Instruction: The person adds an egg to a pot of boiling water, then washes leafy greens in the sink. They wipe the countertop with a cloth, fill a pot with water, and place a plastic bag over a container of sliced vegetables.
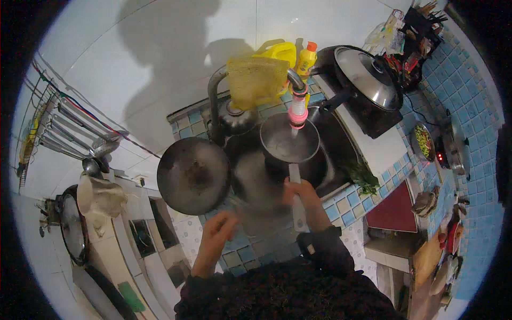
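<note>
My right hand (302, 198) grips the flat pale handle of a round metal water ladle (289, 140). The bowl of this ladle is under a pink-and-clear tap nozzle (299, 110), and a stream of water runs into it. Below it lies the dark sink (340, 140), its inside partly hidden by the ladle and by blur. My left hand (220, 228), slightly blurred, hovers near the front of the counter with loosely curled fingers and nothing visible in it. Just beyond that hand, a dark round wok (194, 176) sits to the left of the sink.
A yellow cloth (256, 82) hangs over the bent tap pipe. Leafy greens (362, 176) lie on the sink's right edge. Further right are a lidded pan (366, 78) and a bowl of chopped food (423, 141). Ladles (92, 164) hang at the left wall.
</note>
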A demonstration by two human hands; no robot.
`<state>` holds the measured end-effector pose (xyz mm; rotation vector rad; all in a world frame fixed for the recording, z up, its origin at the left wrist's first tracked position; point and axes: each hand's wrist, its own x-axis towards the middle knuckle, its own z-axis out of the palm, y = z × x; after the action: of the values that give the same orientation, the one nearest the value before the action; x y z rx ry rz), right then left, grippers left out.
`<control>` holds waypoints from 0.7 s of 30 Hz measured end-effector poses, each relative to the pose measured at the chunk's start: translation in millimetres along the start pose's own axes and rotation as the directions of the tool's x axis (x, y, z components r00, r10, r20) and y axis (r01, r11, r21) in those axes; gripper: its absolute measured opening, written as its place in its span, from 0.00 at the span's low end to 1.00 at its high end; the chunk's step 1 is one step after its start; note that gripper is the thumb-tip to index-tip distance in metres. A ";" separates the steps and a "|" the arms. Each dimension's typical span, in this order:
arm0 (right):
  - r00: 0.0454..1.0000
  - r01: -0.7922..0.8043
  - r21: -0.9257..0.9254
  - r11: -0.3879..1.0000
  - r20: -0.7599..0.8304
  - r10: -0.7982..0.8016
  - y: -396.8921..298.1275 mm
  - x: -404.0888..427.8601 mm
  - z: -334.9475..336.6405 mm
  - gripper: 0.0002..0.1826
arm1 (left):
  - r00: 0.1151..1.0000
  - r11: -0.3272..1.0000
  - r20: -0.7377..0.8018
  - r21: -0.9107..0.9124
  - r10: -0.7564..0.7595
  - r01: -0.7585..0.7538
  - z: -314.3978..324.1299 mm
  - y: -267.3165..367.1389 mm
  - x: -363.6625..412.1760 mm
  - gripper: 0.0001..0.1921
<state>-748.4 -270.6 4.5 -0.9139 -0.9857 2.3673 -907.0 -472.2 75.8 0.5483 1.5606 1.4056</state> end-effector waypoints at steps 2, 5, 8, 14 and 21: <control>1.000 -0.026 0.042 0.999 -0.010 0.027 1.0 -0.2 -0.3 0.09 | 0.999 0.999 0.017 -0.026 -0.029 0.030 -0.3 -1.2 0.8 0.14; 0.998 -0.061 0.093 0.994 -0.014 0.063 0.9 -0.2 -0.2 0.09 | 0.999 0.997 0.003 -0.058 -0.053 0.053 -0.4 -2.0 1.5 0.13; 0.997 -0.077 0.121 0.990 -0.011 0.079 -0.4 -0.1 0.0 0.09 | 1.000 1.000 -0.003 -0.008 -0.014 0.014 -1.1 -1.4 2.8 0.13; 0.997 -0.081 0.144 0.986 0.003 0.082 -4.5 -3.9 2.1 0.08 | 1.000 0.999 0.012 -0.038 0.009 -0.008 -3.1 5.4 10.8 0.14; 0.995 -0.092 0.191 0.977 -0.007 0.095 -6.0 -7.3 3.3 0.07 | 0.997 0.999 -0.071 0.007 0.032 -0.032 -7.2 25.4 26.3 0.10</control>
<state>-744.9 -272.4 13.6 -0.9222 -0.7091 2.4772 -931.7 -448.2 90.1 0.5343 1.6184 1.4595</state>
